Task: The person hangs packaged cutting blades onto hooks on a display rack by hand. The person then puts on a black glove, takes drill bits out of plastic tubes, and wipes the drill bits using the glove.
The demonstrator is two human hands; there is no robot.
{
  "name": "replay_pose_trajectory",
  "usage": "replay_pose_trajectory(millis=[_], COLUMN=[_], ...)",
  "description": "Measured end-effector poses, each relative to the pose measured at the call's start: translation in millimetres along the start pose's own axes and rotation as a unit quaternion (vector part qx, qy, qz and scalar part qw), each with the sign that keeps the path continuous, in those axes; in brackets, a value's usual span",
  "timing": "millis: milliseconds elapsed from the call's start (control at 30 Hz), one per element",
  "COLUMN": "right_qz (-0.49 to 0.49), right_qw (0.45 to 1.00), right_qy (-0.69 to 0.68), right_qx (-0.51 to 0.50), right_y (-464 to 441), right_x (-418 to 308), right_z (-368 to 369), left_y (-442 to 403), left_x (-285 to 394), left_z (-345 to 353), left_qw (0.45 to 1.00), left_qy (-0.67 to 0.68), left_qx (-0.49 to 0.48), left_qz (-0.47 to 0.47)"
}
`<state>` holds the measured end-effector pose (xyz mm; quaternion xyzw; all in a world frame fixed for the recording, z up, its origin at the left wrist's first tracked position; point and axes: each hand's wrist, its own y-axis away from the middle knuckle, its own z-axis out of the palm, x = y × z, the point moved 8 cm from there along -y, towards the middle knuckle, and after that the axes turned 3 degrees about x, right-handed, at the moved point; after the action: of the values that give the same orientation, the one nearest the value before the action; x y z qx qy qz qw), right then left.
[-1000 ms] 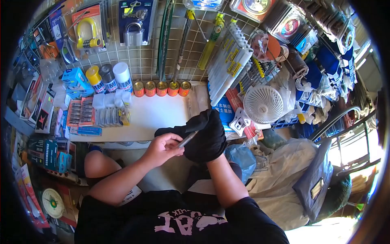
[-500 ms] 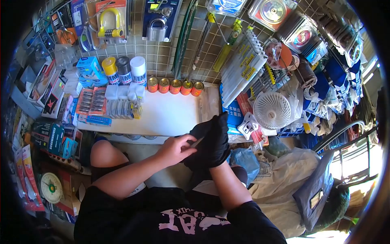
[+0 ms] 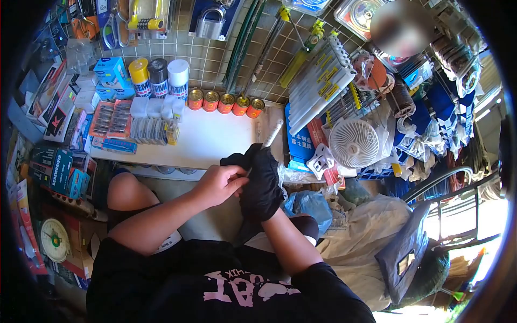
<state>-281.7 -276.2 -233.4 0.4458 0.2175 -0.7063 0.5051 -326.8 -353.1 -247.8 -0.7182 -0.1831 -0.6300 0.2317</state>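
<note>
Black cloth (image 3: 262, 185) covers my right hand to the wrist, so its fingers are hidden; I cannot tell whether it is a glove. My left hand (image 3: 219, 184) is bare and closed at the cloth's left side. Thumb and forefinger pinch a thin pale stick (image 3: 249, 171) against the fabric. Above the cloth a white rod (image 3: 273, 133) sticks up at a slant. It lines up with the pinched stick, but cloth hides the stretch between them. Both hands are raised in front of the white tabletop (image 3: 210, 140), above my lap.
Several small orange cans (image 3: 226, 104) line the tabletop's back edge, beside three spray cans (image 3: 158, 78). Packets of batteries (image 3: 111, 119) lie at left. A white fan (image 3: 354, 143) stands at right. A blue plastic bag (image 3: 308, 209) is near my right forearm. A wire grid (image 3: 210, 67) carries hanging goods.
The black-covered right hand has turned more upright, and the white rod now shows above it. Both hands appear slightly further left; the whole view has shifted too.
</note>
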Motion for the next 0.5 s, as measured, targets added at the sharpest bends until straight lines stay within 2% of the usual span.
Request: replay_pose_trajectory(millis=[67,133,167,200,267,300,367,433,467,500], right_qz=[0.020,-0.116,-0.174,-0.235,-0.322,-0.322,-0.322,-0.335,-0.256,-0.240], right_qw=[0.996,0.980,0.941,0.882,0.683,0.676,0.660,0.616,0.732,0.773], right_qy=[-0.062,0.156,0.285,0.405,0.649,0.657,0.674,0.708,0.623,0.576], right_qx=[-0.064,-0.041,-0.053,-0.051,-0.089,-0.088,-0.085,-0.083,-0.104,-0.111], right_y=[-3,-9,-7,-5,5,6,8,6,4,4], right_x=[5,-12,-18,-23,-22,-14,1,12,9,9], right_z=[7,9,15,20,36,31,21,31,27,26], left_y=[2,5,9,12,9,4,-9,-12,-10,-9], left_x=[0,19,28,34,22,16,18,10,4,-1], left_z=[-6,-21,-23,-31,-54,-66,-63,-56,-55,-52], left_qw=[0.994,0.962,0.933,0.941,0.962,0.969,0.991,0.976,0.985,0.992], left_qy=[-0.109,-0.227,-0.281,-0.245,-0.149,-0.085,0.048,0.215,0.165,0.117], left_qx=[0.001,0.061,0.092,0.131,0.185,0.208,0.108,0.020,-0.003,-0.028], left_qz=[0.005,0.138,0.203,0.191,0.133,0.107,0.063,0.036,0.041,0.040])
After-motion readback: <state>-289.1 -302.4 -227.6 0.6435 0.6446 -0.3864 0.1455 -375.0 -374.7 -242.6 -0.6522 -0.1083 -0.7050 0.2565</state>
